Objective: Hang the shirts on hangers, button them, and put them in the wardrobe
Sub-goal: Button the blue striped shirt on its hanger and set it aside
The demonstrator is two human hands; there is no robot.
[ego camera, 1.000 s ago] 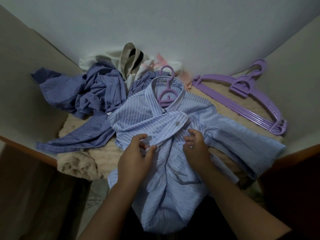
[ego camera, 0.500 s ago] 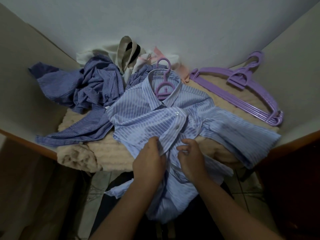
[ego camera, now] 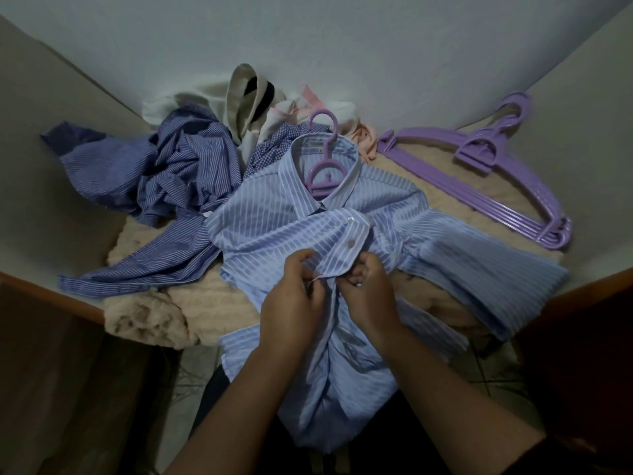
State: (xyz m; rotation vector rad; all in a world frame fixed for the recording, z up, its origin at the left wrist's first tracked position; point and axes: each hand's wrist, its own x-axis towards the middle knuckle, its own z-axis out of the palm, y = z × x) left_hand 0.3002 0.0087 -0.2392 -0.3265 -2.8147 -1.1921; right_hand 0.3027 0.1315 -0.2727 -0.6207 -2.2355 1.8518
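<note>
Currently left hand (ego camera: 297, 303) and right hand (ego camera: 368, 292) pinch the shirt (ego camera: 274, 231) placket; line up hole over button, keep fabric taut.

Pale blue white-striped shirt (ego camera: 274, 231); darker blue pinstriped shirt (ego camera: 178, 173); purple hangers (ego camera: 496, 186); beige blanket (ego camera: 147, 313).
</note>
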